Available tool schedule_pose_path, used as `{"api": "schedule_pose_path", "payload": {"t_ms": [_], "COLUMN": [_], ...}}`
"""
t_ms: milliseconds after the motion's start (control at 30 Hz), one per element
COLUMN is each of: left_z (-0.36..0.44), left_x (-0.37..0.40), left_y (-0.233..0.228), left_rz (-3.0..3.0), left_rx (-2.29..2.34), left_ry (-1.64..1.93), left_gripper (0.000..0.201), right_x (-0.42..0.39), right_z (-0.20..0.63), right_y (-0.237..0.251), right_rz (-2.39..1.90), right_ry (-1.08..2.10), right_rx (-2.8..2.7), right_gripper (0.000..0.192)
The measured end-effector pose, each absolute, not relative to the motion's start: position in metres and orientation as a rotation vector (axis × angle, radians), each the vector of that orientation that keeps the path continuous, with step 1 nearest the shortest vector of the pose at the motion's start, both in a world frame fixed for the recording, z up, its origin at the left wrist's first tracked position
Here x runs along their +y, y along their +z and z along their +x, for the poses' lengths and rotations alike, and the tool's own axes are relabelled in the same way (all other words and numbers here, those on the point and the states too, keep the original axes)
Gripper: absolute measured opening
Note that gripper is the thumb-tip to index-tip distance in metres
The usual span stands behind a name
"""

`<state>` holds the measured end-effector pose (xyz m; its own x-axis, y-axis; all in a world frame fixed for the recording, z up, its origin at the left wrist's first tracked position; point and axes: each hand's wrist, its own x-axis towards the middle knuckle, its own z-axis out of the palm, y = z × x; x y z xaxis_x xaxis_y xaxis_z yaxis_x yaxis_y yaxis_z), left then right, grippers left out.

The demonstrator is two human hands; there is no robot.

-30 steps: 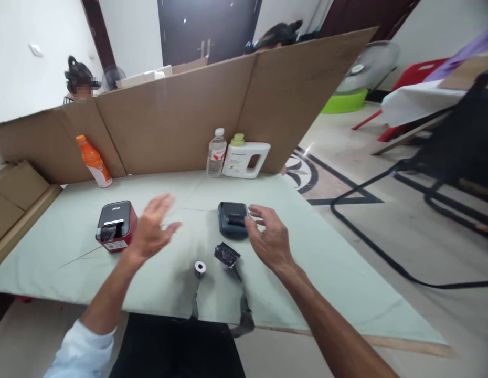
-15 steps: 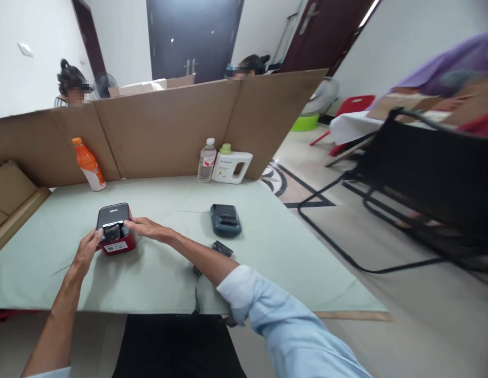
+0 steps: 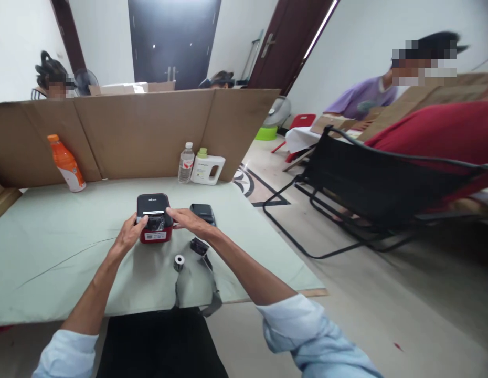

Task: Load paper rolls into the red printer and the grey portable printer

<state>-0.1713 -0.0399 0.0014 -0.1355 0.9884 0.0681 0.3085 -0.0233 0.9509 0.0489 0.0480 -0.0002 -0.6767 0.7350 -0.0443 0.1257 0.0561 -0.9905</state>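
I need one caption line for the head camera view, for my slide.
Left hand and right hand hold a red and black label printer on the green table, a paper roll nearby.

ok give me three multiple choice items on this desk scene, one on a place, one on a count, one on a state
1. Where does the orange bottle stand?
A. at the far left by the cardboard wall
B. beside the white jug
C. in front of the small roll

2. How many bottles and jugs stand along the cardboard wall?
A. one
B. three
C. five

3. How are the hands placed?
A. both flat on the table
B. one on each side of the red printer
C. both on the dark printer

A: it leans at the wall's left end.
B: orange bottle, clear bottle, white jug.
B: left hand and right hand flank it.
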Motion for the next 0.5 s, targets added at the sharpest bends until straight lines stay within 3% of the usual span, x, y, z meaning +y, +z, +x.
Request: {"api": "schedule_pose_path", "payload": {"t_ms": [300, 500], "left_z": [-0.173, -0.191], "left_x": [-0.034, -0.077], "left_y": [-0.027, -0.078], "left_rz": [1.441, 2.041], "left_rx": [1.663, 1.979], "left_ry": [1.056, 0.749], "left_gripper": [0.08, 0.063], "right_x": [0.061, 0.043], "right_z": [0.078, 0.129], "right_y": [-0.031, -0.068], "right_rz": [-0.941, -1.093], "right_ry": [1.54, 0.697], "right_rx": [-1.801, -1.898], "right_gripper": [0.066, 0.052]}}
